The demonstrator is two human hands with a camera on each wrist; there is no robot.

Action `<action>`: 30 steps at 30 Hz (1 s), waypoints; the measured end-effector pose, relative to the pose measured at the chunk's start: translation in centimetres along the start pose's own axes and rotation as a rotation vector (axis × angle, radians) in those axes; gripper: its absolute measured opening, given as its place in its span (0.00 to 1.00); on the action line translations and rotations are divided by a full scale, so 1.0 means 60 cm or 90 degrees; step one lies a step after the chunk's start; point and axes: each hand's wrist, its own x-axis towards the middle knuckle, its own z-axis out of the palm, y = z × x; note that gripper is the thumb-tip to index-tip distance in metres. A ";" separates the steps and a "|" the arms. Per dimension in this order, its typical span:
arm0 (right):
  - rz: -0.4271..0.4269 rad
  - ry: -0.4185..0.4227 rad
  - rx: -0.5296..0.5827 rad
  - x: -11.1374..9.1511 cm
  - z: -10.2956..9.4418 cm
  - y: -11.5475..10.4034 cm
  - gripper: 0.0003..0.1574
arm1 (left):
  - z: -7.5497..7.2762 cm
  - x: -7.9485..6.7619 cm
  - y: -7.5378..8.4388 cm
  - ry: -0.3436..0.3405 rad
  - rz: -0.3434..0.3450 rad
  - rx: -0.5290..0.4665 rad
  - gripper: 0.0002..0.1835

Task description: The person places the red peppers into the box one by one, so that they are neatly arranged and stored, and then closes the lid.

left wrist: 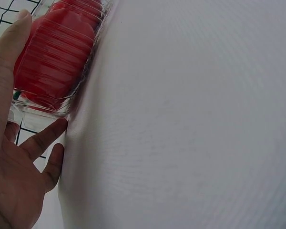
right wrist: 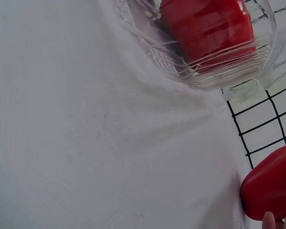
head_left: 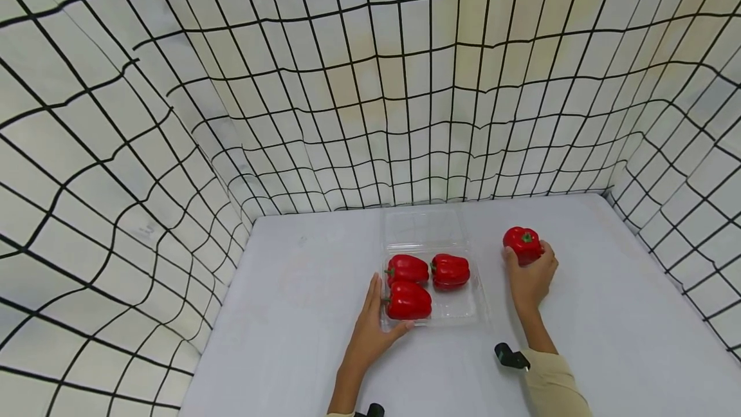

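Observation:
A clear plastic clamshell box (head_left: 454, 309) lies on the table with its lid (head_left: 424, 229) laid back. Inside are three red bell peppers: one at the back left (head_left: 408, 270), one at the front left (head_left: 410, 301) and one at the back right (head_left: 451, 271); the front right of the box holds no pepper. My left hand (head_left: 370, 333) rests against the box's left front corner, fingers along the side and thumb at the front edge. To the right of the box, my right hand (head_left: 531, 278) grips a fourth bell pepper (head_left: 522, 243), its green stem showing. The right wrist view shows this pepper (right wrist: 269, 186) low at the edge.
A white table (head_left: 289, 314) carries everything. White walls with a black grid net (head_left: 417, 82) rise behind it and on both sides. A small black device (head_left: 511, 357) is on the right wrist, by a beige sleeve (head_left: 552, 381).

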 end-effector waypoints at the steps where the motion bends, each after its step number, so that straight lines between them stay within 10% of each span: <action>1: -0.002 -0.001 0.002 0.000 0.000 0.001 0.51 | 0.000 0.000 0.000 0.001 0.000 -0.001 0.61; 30: -0.127 -0.016 0.113 -0.015 -0.020 -0.020 0.48 | -0.001 -0.002 0.000 0.000 0.002 -0.006 0.60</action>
